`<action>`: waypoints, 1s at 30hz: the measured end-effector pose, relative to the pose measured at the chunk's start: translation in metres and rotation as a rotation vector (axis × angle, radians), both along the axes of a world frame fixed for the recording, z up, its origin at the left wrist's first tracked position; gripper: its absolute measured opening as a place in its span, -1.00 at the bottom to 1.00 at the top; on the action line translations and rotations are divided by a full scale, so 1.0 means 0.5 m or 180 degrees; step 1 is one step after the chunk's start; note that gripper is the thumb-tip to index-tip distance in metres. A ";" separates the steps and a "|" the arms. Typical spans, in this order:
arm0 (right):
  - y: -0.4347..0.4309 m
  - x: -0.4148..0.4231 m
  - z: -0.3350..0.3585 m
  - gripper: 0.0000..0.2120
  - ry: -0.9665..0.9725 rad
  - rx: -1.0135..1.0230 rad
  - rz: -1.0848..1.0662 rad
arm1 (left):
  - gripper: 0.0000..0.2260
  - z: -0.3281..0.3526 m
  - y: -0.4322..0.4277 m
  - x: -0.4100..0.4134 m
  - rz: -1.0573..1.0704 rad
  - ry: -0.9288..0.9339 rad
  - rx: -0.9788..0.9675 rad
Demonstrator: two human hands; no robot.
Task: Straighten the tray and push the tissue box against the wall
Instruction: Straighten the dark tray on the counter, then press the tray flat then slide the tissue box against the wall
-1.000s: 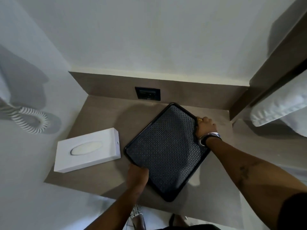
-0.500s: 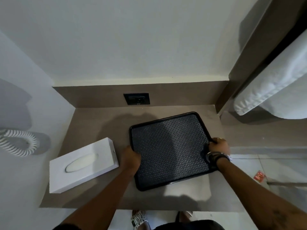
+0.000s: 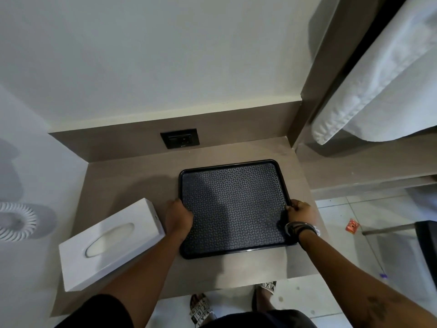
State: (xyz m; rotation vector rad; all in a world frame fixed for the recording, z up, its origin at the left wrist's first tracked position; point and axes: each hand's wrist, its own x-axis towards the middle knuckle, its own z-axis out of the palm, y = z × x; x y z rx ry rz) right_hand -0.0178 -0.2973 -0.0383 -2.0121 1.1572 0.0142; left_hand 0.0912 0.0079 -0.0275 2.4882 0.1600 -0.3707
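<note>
brown surface (image 3: 146, 181): tray (image 3: 234, 207) lies nearly square, left hand (image 3: 177, 217) and right hand (image 3: 300, 212) each with closed grip on its side rims; tissue box (image 3: 111, 242) angled, left.

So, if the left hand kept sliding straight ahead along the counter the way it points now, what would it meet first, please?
Judging roughly, the left hand, gripping the tray at its left edge, points toward the back panel. The counter ahead looks bare, so it would probably meet that panel first, left of the socket.

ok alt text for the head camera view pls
Seen from above, a person's left hand and right hand grip the side edges of a black tray on a brown counter. A white tissue box lies at an angle to its left.
</note>
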 end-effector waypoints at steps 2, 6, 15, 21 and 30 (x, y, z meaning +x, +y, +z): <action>-0.002 -0.003 0.002 -0.74 0.0001 0.0040 0.0044 | -0.89 0.000 0.001 -0.005 -0.0007 0.0052 0.0057; -0.011 -0.006 0.013 -0.74 0.0020 0.0188 0.0260 | -0.90 -0.008 0.006 -0.020 -0.0031 0.0103 0.0070; -0.010 -0.016 0.020 -0.70 0.0033 0.0123 0.0515 | -0.83 0.003 0.006 -0.031 0.0097 0.0140 0.0126; 0.043 -0.084 0.014 -0.53 -0.0286 -0.1770 0.1297 | -0.42 -0.013 -0.011 -0.145 -0.0844 -0.0781 0.0994; 0.178 -0.239 -0.089 -0.26 0.0222 -0.1957 0.3351 | -0.22 -0.103 0.018 -0.348 -0.2499 -0.0853 0.0995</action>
